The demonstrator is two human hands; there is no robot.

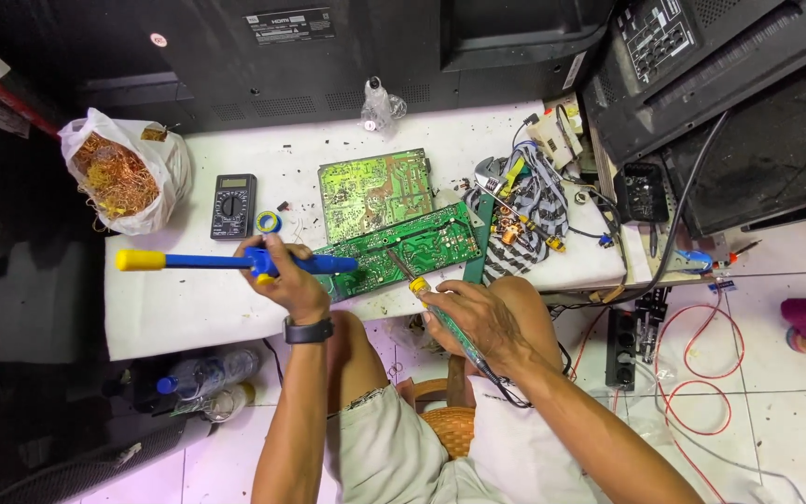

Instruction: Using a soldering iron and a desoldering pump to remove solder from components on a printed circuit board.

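Note:
My left hand [291, 280] grips a blue desoldering pump with a yellow plunger end [198, 260], held level with its tip over the left end of a green circuit board [422, 245]. My right hand [478, 322] holds a soldering iron [414, 280] like a pen, its tip touching the same board near the middle. A second green circuit board [370, 187] lies just behind the first on the white table [188, 308].
A black multimeter [233, 205] and a small tape roll [268, 222] sit left of the boards. A plastic bag of copper wire [123, 173] is at the far left. Striped cloth with tools [524, 210] lies right. Black TV backs [328, 47] line the rear; power strip [621, 347] on the floor.

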